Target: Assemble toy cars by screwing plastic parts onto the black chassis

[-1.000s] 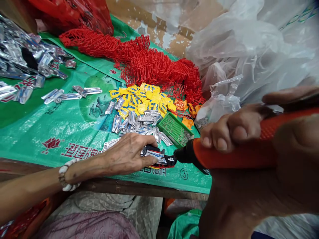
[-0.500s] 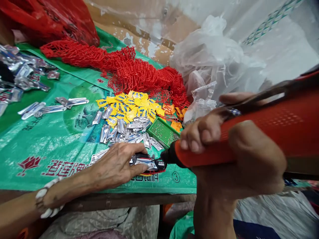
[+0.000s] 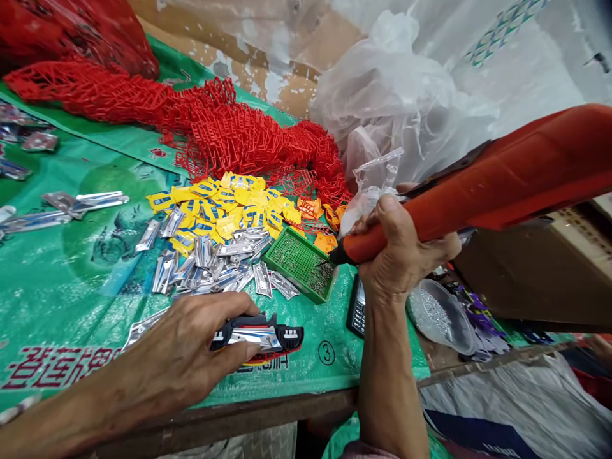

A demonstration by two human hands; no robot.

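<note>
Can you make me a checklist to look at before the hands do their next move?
1. Left hand gripping the black piece: ok, thumb and fingers are around it.
2. Right hand holding the red power tool: ok.
3. Dark tip pointing at the green tray: ok, it's at one end.
4. Small metal bits in the tray: ok, lots there.
5. A metal bit on the tip: cannot tell, too small.
6. Tip away from the left hand: ok, they're apart.

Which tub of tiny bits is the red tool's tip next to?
The green basket, the rectangular one: the black tip of the red tool is at its right end. The other, a see-through bowl, sits farther right.
</note>
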